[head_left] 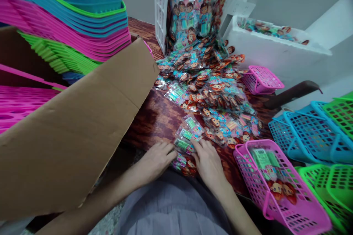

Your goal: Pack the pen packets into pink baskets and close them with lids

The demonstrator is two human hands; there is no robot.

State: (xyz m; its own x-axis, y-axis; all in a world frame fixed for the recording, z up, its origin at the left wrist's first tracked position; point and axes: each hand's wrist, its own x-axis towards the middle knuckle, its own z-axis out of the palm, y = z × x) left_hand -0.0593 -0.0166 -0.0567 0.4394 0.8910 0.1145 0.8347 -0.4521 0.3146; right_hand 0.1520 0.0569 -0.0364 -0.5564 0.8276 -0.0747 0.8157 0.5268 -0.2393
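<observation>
Grip of the left hand (pixel 159 158) and right hand (pixel 209 161) touches the near packets (pixel 184 145) on the bench (pixel 150 117); whether either is clamped cannot be told. Right stands a pink basket (pixel 251 180); farther, a packet heap (pixel 209 82) spreads before a white crate (pixel 160 7).

Brown tbl (pixel 154 117) w/ pkt pile (pixel 215 88), wht crate (pixel 161 11)

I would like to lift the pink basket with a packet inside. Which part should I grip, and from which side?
Probably grip the left long rim of the pink basket, coming from the left, where the right hand is. That side faces you, while green baskets crowd the right. The packet lies inside, so keep to the edge.
</observation>
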